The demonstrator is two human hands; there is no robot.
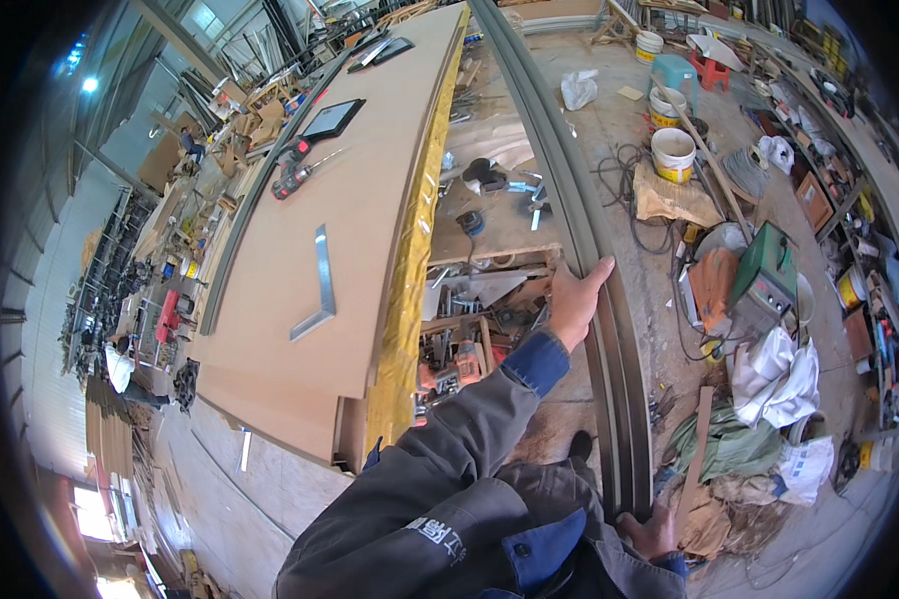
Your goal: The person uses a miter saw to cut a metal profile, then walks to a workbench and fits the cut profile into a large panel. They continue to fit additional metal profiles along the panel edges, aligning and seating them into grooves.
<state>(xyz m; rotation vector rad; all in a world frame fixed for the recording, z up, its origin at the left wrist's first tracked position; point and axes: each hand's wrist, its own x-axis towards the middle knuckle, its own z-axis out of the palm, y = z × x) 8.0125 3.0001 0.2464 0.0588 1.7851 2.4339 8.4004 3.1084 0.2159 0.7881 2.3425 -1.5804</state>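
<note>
A long dark-grey metal profile [609, 359], with grooves along its length, runs from near my body to the far edge of the view. My left hand [577, 304] is wrapped over its left side, thumb lying on top. Close to the near end, my right hand [651, 531] is closed against the profile's right side; its fingers are partly hidden. Left of the profile is a brown panel workbench [270, 270] with yellow film [407, 309] along its edge. An angled metal square [322, 290] and a red and black cordless drill [292, 172] lie on the bench.
A tablet-like dark device [333, 120] rests farther up the bench. Power tools [449, 371] crowd a lower shelf between bench and profile. To the right are a white bucket [673, 152], cables, a green machine [764, 275] and white sacks [777, 374]. Two people work far left.
</note>
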